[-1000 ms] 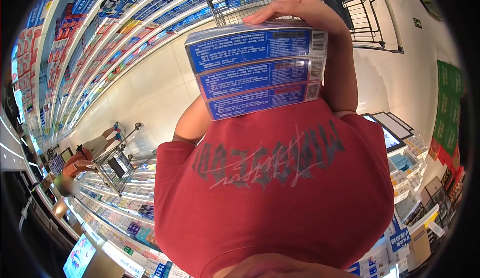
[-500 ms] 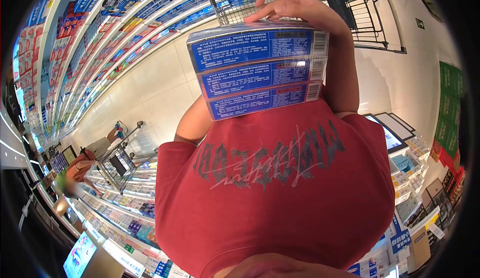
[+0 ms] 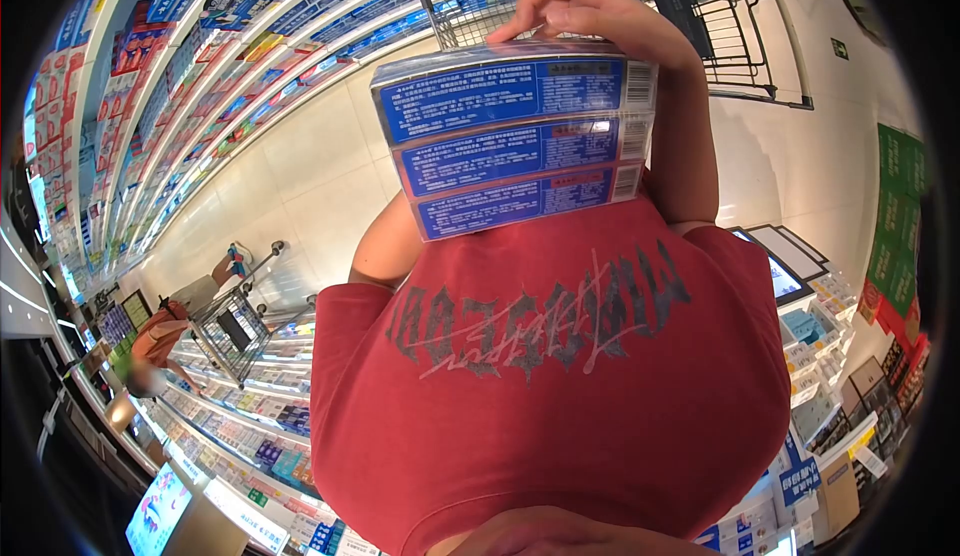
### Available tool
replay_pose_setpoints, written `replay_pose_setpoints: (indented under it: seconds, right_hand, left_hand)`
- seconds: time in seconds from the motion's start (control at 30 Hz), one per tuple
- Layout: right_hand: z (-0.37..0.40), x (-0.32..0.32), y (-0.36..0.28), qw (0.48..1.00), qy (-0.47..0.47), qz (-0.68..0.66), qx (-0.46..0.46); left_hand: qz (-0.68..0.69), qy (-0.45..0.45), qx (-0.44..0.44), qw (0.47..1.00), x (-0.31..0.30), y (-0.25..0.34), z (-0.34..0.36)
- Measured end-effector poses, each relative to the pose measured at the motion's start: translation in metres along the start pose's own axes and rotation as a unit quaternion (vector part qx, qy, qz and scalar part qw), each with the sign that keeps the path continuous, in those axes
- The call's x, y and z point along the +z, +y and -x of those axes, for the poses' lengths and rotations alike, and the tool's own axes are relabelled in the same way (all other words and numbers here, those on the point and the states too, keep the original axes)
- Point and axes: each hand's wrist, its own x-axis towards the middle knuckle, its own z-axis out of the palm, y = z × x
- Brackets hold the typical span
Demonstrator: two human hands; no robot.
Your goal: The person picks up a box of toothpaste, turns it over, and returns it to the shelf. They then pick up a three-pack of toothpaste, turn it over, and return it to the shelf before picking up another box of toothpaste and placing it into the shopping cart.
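Note:
Three blue toothpaste boxes (image 3: pixel 480 146) lie stacked in front of my chest, with printed text and barcodes facing me. They look wrapped in clear film. My right hand (image 3: pixel 590 14) is bent over the far side of the top box. Its index finger reaches down to the box's upper edge, and the other fingers are partly curled; no grip on the boxes shows. My left forearm (image 3: pixel 388 241) goes behind the stack on the left, and the boxes hide that hand.
A wire shopping cart (image 3: pixel 480 1) stands just beyond the boxes. Shelves (image 3: pixel 150 106) of packaged goods curve along the left. A person (image 3: pixel 160 341) is beside another cart (image 3: pixel 235 331) at lower left. A green sign (image 3: pixel 895 221) is at far right.
My right hand has dipped slightly and its fingers have drawn closer together over the top box. The top box's left end has shifted slightly left. The person at left has moved a little.

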Motion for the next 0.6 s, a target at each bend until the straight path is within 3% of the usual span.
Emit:
replay_pose_setpoints:
  seconds: [0.47, 0.6]
  right_hand:
    - [-0.002, -0.004, -0.011, 1.0, -0.017, 0.022, -0.013]
    - [-0.002, -0.002, -0.009, 0.999, -0.009, -0.041, 0.002]
  left_hand:
    - [-0.002, 0.0, -0.001, 1.0, 0.002, 0.001, -0.003]
    - [-0.004, 0.001, 0.0, 1.0, 0.003, 0.001, -0.004]
